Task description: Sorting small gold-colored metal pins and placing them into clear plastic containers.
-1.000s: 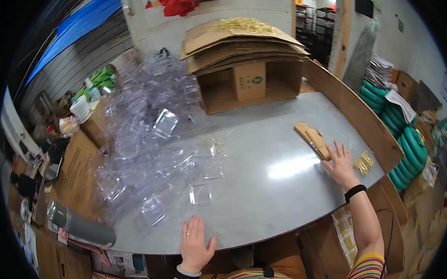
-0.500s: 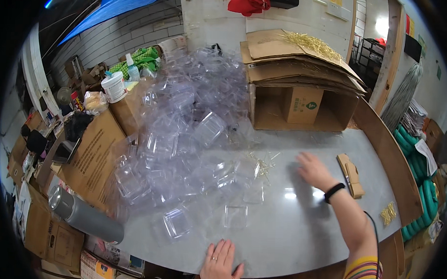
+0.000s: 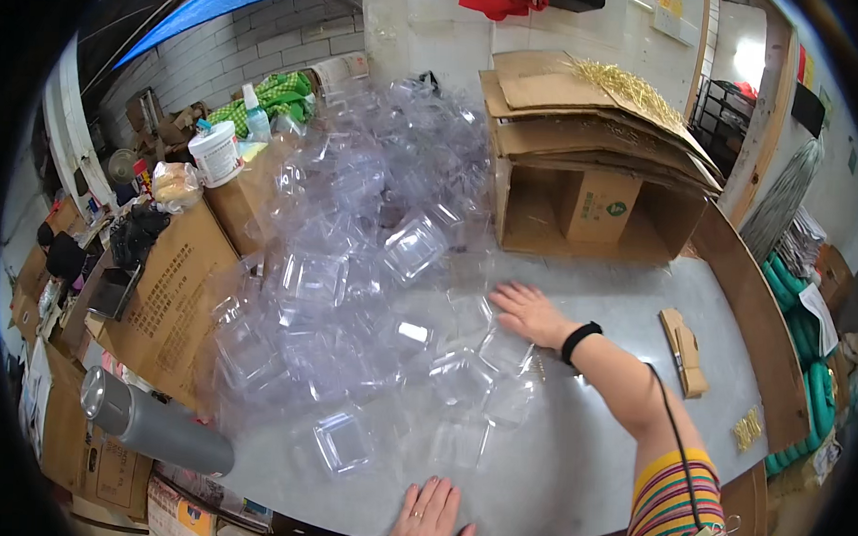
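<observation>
A big heap of clear plastic boxes [image 3: 315,278] spreads over the left and middle of the grey table. My right hand [image 3: 531,315], with a black band on its wrist, lies palm down at the heap's right edge, fingers stretched toward the boxes. Close below it are several loose boxes [image 3: 461,376], and a few gold strands show beside them. Resting flat at the table's front edge is my left hand [image 3: 430,518], a ring on one finger, with nothing in it. One separate clear box [image 3: 343,443] lies up and left of that hand.
Flattened cardboard with gold strands [image 3: 634,91] tops an open carton [image 3: 535,210] at the back right. A folded brown cardboard piece [image 3: 683,354] and a small gold bundle [image 3: 747,428] lie to the right. A grey bottle [image 3: 164,424] leans at the left edge, near a white tub [image 3: 216,154].
My right hand has moved left across the table to the heap's edge. Loose boxes there have shifted, and the gold strands are now mostly out of sight. The left hand stays at the front edge.
</observation>
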`<action>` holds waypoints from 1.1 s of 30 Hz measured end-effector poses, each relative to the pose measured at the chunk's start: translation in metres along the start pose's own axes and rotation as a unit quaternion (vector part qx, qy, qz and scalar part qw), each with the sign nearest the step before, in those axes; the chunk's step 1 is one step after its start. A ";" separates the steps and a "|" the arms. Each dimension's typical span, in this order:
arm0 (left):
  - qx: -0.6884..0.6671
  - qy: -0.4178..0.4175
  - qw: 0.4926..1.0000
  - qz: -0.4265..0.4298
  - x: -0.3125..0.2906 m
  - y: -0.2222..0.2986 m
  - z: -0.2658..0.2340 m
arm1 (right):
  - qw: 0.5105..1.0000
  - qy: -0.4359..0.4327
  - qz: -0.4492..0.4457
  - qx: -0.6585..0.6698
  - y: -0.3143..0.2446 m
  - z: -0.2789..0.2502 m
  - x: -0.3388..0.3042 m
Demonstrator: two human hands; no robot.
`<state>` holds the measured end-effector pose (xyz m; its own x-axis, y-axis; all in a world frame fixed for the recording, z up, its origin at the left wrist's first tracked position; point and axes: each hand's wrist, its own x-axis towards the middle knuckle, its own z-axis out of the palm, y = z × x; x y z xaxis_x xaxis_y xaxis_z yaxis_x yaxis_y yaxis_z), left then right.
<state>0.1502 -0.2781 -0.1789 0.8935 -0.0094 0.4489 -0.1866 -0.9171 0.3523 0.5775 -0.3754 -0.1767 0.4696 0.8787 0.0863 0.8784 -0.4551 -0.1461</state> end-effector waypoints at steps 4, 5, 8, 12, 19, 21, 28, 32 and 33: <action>0.010 -0.052 0.999 0.005 0.014 -0.003 0.001 | 0.994 0.054 0.089 0.038 0.013 0.000 -0.080; 0.012 -0.062 0.998 0.016 0.015 -0.005 0.002 | 0.992 0.066 0.102 0.045 0.013 0.002 -0.098; 0.002 -0.087 0.995 0.040 0.018 0.004 -0.009 | 0.987 0.067 0.140 0.039 -0.013 -0.007 -0.128; -0.056 -0.122 0.982 0.133 0.030 0.014 0.000 | 0.977 0.065 0.186 -0.083 -0.057 -0.012 -0.130; -0.001 -0.151 0.980 0.128 0.047 0.033 0.014 | 0.990 -0.016 0.072 0.121 -0.070 -0.024 -0.073; 0.038 -0.141 0.984 0.102 0.046 0.033 0.013 | 0.987 -0.028 0.134 0.085 -0.028 -0.041 -0.093; 0.043 -0.117 0.991 0.045 0.035 0.036 0.021 | 0.999 -0.026 0.004 -0.020 -0.050 -0.016 -0.189; -0.002 -0.110 0.990 0.092 0.032 0.036 0.026 | 0.998 0.003 -0.052 -0.016 -0.084 -0.020 -0.224; -0.004 -0.105 0.990 0.092 0.029 0.036 0.027 | 0.998 0.005 -0.066 0.009 -0.088 -0.022 -0.226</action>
<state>0.1808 -0.3222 -0.1754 0.9092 -0.2590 0.3261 -0.3566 -0.8887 0.2882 0.3962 -0.5369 -0.1611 0.3504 0.9295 0.1149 0.9311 -0.3324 -0.1504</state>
